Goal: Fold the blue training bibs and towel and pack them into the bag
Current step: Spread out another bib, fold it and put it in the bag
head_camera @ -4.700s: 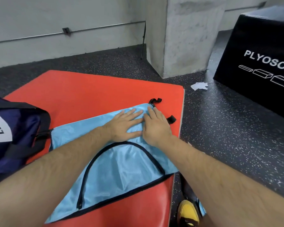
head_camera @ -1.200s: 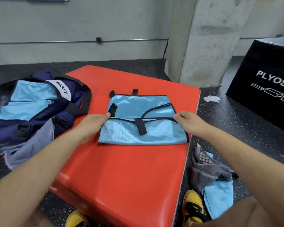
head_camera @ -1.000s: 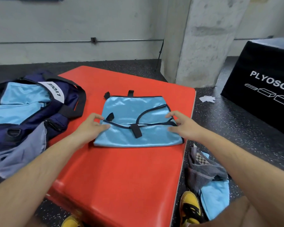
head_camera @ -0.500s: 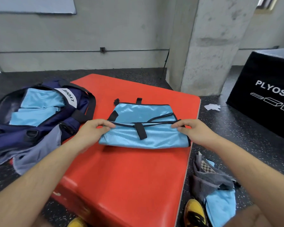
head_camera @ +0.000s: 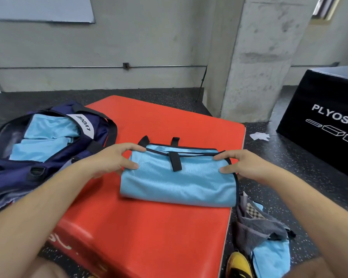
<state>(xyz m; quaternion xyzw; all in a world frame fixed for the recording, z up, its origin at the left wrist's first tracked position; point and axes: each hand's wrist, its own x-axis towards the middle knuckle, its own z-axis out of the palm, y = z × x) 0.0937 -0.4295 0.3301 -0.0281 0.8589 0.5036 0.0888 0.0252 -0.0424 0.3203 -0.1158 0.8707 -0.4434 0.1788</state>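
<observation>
A light blue training bib (head_camera: 177, 183) with black trim lies folded into a rectangle on the red mat (head_camera: 149, 237). My left hand (head_camera: 113, 161) pinches its left top corner between thumb and fingers. My right hand (head_camera: 241, 165) pinches the right top corner the same way, lifting the upper edge off the mat. The navy bag (head_camera: 48, 149) lies open at the left, with folded blue bibs (head_camera: 42, 141) inside. On the floor at the right lie a grey checked towel (head_camera: 255, 225) and another blue bib (head_camera: 271, 259), crumpled together.
A concrete pillar (head_camera: 255, 63) rises behind the mat. A black plyo box (head_camera: 327, 117) stands at the right, with a scrap of white paper (head_camera: 259, 135) on the dark floor near it. My yellow shoe (head_camera: 237, 265) shows by the mat's right edge.
The bib went from spread out and pressed flat to a folded rectangle. In the last second both hands took hold of its top corners and raised the upper edge.
</observation>
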